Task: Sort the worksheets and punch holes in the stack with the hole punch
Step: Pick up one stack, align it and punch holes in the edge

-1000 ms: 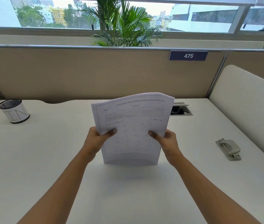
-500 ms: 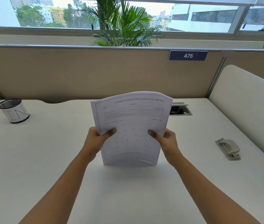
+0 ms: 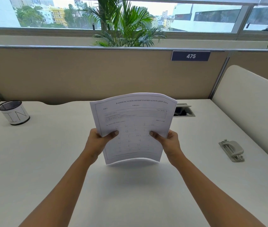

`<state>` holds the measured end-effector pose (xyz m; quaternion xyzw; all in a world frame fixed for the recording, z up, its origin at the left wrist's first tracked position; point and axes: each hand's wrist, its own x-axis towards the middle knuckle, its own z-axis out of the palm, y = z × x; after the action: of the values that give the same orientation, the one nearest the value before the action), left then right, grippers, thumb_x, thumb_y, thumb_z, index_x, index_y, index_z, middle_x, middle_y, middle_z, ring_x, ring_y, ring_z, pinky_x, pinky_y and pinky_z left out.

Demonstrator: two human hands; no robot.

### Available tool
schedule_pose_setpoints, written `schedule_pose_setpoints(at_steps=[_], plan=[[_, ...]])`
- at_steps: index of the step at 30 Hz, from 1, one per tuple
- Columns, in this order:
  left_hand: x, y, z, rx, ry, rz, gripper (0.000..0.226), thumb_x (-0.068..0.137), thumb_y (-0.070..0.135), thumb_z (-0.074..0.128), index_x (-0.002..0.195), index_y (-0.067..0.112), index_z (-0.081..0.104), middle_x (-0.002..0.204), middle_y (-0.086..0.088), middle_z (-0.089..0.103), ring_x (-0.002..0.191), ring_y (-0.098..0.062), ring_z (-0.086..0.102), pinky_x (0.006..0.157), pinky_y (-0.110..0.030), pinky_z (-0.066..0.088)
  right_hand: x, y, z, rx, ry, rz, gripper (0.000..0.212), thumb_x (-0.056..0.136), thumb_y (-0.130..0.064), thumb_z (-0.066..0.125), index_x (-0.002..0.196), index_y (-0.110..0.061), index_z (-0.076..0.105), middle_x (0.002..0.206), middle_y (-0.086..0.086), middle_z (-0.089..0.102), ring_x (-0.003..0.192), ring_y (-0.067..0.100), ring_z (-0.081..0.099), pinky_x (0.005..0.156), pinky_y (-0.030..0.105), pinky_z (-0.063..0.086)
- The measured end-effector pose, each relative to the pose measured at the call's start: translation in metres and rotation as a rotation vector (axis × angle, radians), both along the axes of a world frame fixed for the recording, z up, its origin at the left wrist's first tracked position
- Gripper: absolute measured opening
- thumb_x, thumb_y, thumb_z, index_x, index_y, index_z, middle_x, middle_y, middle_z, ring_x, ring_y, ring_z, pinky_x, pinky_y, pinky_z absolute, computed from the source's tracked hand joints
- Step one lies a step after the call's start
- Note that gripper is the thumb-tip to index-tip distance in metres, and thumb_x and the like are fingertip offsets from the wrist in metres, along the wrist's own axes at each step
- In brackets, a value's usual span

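Just above the white table (image 3: 48,161), my left hand (image 3: 97,141) and right hand (image 3: 169,143) grip the bowed stack of white printed worksheets (image 3: 136,118) upright by its side edges, thumbs in front. I judge I'm squaring it; next it must reach the grey metal hole punch (image 3: 232,150) lying well off right.

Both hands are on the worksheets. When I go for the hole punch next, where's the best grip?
Probably the rounded lever top of the hole punch, taken from above with the right hand. It lies flat on the desk to that side, long sides clear, narrow enough to pinch across.
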<state>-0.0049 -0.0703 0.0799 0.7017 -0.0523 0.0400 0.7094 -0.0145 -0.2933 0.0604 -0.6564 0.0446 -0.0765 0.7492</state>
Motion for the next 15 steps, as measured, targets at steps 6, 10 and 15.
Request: schedule_pose_setpoints(at_steps=[6,10,15], plan=[[-0.001,0.001,-0.003,0.002,0.008,-0.034,0.026,0.073,0.01,0.074,0.087,0.031,0.066,0.081,0.016,0.072,0.084,-0.014,0.064,0.072,-0.032,0.055,-0.001,-0.001,-0.004,-0.007,0.004,0.012,0.013,0.074,-0.009,0.073,0.084,-0.017,0.068,0.088,0.005,0.069,0.08,0.022,0.064,0.07,0.028,0.054],[-0.004,-0.004,-0.015,-0.007,0.052,-0.031,0.024,0.078,0.007,0.068,0.087,0.028,0.065,0.093,0.003,0.068,0.089,-0.018,0.062,0.073,-0.031,0.053,-0.003,-0.003,-0.017,-0.038,0.064,0.008,0.02,0.073,-0.014,0.075,0.091,-0.016,0.068,0.095,0.006,0.07,0.091,0.027,0.064,0.082,0.039,0.055],[-0.005,-0.005,-0.02,-0.021,0.068,-0.022,0.02,0.08,0.007,0.065,0.085,0.026,0.066,0.093,0.001,0.068,0.087,-0.018,0.063,0.075,-0.033,0.054,-0.004,-0.005,-0.027,-0.074,0.095,0.02,0.018,0.073,-0.015,0.075,0.089,-0.02,0.068,0.093,0.001,0.07,0.09,0.024,0.064,0.08,0.033,0.054]])
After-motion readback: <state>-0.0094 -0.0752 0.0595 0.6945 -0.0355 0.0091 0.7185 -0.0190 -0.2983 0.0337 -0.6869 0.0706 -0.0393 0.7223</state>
